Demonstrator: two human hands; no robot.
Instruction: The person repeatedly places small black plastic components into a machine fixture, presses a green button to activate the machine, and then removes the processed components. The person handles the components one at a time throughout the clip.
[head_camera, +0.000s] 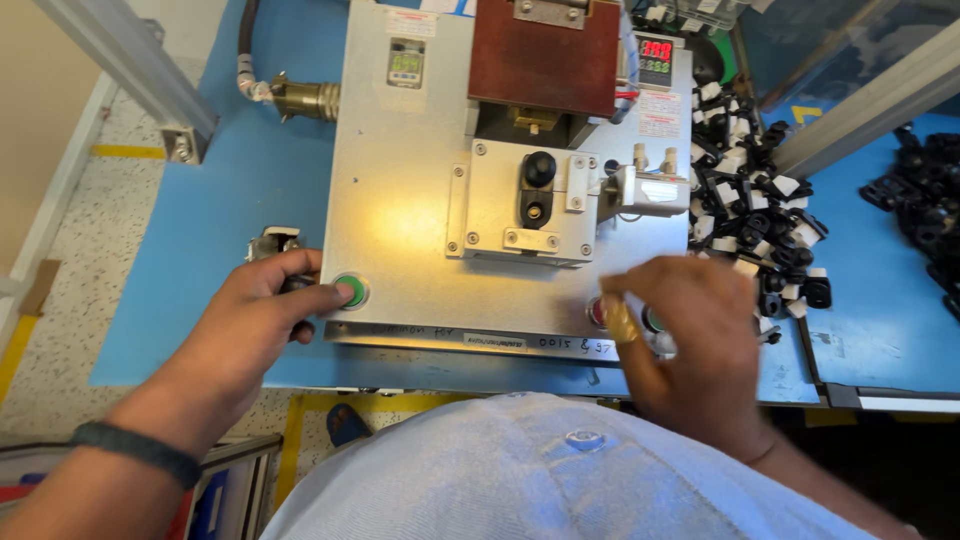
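My left hand (255, 325) rests at the front left corner of a metal press machine (400, 200), its thumb on a green button (349, 291). The fingers curl over a small dark part at the plate's edge. My right hand (695, 340) hovers over the front right corner, blurred, covering a red button (597, 312) and another green one (651, 320). It pinches a small white piece near its fingertips. A black part (538, 190) sits in the machine's central fixture, below a brown block (545, 55).
A heap of small black and white parts (755, 200) lies right of the machine on the blue mat (200, 210). More black parts (925, 195) lie at the far right. Aluminium frame bars cross both upper corners. A cable connector (300, 98) enters the machine's left side.
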